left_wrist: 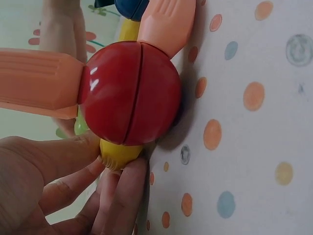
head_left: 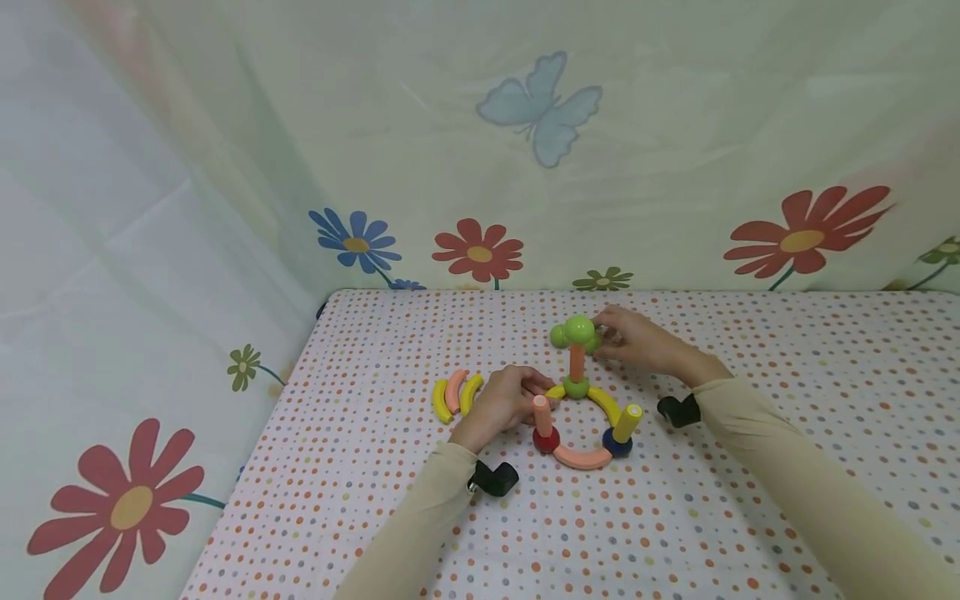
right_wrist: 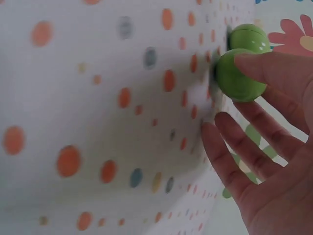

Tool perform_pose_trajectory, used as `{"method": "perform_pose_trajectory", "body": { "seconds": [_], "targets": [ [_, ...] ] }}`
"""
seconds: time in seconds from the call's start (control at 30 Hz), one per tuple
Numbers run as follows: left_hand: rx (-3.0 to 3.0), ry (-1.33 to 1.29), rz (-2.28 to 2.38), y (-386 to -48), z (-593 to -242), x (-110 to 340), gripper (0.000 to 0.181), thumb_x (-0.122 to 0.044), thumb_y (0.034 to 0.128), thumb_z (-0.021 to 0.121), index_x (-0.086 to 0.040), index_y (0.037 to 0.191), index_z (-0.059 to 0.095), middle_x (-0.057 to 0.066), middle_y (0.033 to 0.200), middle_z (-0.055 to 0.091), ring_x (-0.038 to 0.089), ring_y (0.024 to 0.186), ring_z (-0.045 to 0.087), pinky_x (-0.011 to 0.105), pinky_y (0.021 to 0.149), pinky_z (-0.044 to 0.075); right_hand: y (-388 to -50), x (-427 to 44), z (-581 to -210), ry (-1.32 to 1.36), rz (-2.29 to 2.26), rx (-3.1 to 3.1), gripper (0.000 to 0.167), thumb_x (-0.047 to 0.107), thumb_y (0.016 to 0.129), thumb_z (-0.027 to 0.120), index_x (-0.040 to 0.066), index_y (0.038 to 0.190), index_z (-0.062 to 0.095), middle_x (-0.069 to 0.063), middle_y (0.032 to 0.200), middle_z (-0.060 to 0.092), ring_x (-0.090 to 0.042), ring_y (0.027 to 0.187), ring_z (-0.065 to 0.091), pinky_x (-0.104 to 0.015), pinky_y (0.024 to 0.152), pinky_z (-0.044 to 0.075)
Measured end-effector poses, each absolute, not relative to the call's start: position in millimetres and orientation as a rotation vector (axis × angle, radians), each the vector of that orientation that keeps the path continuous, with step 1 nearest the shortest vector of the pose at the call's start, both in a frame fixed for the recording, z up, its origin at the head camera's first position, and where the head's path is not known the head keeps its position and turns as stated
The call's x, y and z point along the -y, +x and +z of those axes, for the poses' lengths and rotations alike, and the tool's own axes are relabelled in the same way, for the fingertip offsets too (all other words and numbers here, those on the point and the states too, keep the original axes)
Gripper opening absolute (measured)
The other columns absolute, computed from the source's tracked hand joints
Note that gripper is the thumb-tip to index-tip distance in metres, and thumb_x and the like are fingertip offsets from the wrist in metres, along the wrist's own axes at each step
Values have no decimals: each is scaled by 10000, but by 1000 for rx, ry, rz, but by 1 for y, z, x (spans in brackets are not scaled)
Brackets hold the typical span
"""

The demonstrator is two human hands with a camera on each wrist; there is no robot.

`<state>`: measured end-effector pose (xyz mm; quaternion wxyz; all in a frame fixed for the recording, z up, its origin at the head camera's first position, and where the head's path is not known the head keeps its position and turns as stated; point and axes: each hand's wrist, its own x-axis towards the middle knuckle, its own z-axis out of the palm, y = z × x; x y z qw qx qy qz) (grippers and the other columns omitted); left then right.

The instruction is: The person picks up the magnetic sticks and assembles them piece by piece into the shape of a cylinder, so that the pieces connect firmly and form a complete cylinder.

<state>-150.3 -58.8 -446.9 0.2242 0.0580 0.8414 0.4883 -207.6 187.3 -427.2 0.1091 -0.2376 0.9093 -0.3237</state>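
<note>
A ring of curved pieces and balls stands on the table, with upright rods on its red ball (head_left: 546, 440), blue ball (head_left: 618, 442) and rear green ball (head_left: 576, 387). My left hand (head_left: 510, 396) pinches the yellow curved piece (left_wrist: 117, 154) beside the red ball, thumb on one side and fingers on the other. Another green ball (head_left: 580, 328) tops the rear orange rod (head_left: 577, 363). Behind it, my right hand (head_left: 636, 340) holds a loose green ball (right_wrist: 239, 78) between thumb and index finger, other fingers spread. One more green ball (right_wrist: 249, 36) lies close by.
Left of the left hand lie two yellow curved pieces (head_left: 441, 402) and a pink curved piece (head_left: 454, 390). A dotted cloth (head_left: 360, 467) covers the table. At the back and left hangs a flowered curtain (head_left: 660, 150).
</note>
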Motion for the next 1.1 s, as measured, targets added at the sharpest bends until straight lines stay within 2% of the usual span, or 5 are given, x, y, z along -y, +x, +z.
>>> {"method": "perform_pose_trajectory", "body": {
  "seconds": [0.2, 0.4, 0.67, 0.93, 1.1],
  "targets": [
    [-2341, 146, 1329, -150, -447, 58, 262, -93, 908, 830, -51, 1158, 761, 1, 924, 723, 120, 708, 666, 247, 647, 573, -192, -192, -429, -722, -896, -2677, 334, 48, 910, 804, -61, 1196, 669, -158, 1106, 639, -277, 952, 628, -447, 821, 571],
    [-2344, 158, 1344, -149, -447, 58, 258, -89, 917, 820, -47, 1164, 760, 8, 929, 719, 119, 710, 651, 243, 631, 558, -173, -199, -430, -766, -872, -2652, 272, 80, 903, 818, -10, 1137, 712, -80, 1030, 623, -197, 894, 585, -385, 787, 557],
    [-2356, 191, 1338, -148, -447, 58, 272, -85, 922, 814, -40, 1184, 755, 22, 947, 713, 119, 717, 642, 241, 629, 555, -155, -223, -428, -729, -868, -2708, 274, 39, 841, 859, 0, 1064, 704, -82, 1014, 642, -214, 895, 613, -333, 703, 565],
    [-2362, 187, 1324, -148, -448, 59, 274, -88, 923, 813, -45, 1187, 757, 26, 958, 722, 125, 715, 649, 250, 637, 566, -138, -235, -419, -647, -1047, -2733, 415, 37, 824, 881, -47, 1168, 665, -175, 1146, 684, -317, 1002, 684, -360, 779, 619],
    [-2384, 196, 1280, -149, -448, 58, 282, -112, 927, 815, -59, 1197, 755, 15, 978, 723, 121, 739, 655, 243, 656, 574, -128, -237, -398, -707, -1134, -2754, 388, 14, 794, 902, 10, 1105, 670, -114, 1101, 677, -237, 958, 692, -298, 758, 614]
  ]
}}
